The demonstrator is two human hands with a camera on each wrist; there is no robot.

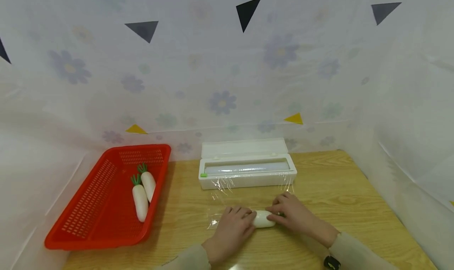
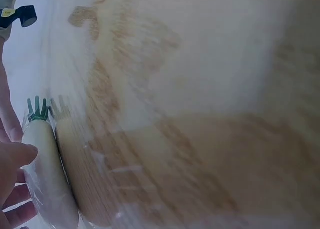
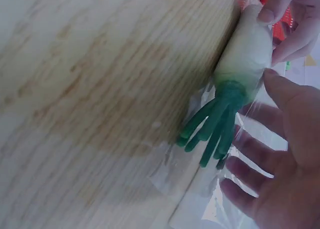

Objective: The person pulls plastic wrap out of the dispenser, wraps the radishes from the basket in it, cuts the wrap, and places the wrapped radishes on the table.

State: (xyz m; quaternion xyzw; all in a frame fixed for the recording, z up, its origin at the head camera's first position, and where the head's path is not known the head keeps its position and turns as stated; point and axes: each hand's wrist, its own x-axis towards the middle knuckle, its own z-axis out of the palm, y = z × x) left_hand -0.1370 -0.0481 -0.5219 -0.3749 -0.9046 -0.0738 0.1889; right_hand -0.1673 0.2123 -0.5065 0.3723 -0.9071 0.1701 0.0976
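A white radish (image 1: 263, 219) with green leaves (image 3: 212, 124) lies crosswise on the table near its front, in clear plastic wrap (image 1: 214, 222). My left hand (image 1: 232, 228) holds its left part, thumb over the near side in the left wrist view. My right hand (image 1: 294, 213) grips the leafy end between thumb and fingers; the right wrist view has the thumb at the radish's shoulder and the other fingers behind the leaves. The wrap runs back to a white dispenser box (image 1: 248, 181), its lid up and a roll (image 1: 248, 167) inside. My hands hide both radish ends in the head view.
A red basket (image 1: 95, 244) stands at the left with two more white radishes, one a leafy radish (image 1: 140, 203) near its right wall. The wooden table (image 1: 330, 183) meets a flower-patterned curtain (image 1: 220, 65) at the back. A dark band (image 1: 331, 263) circles the right wrist.
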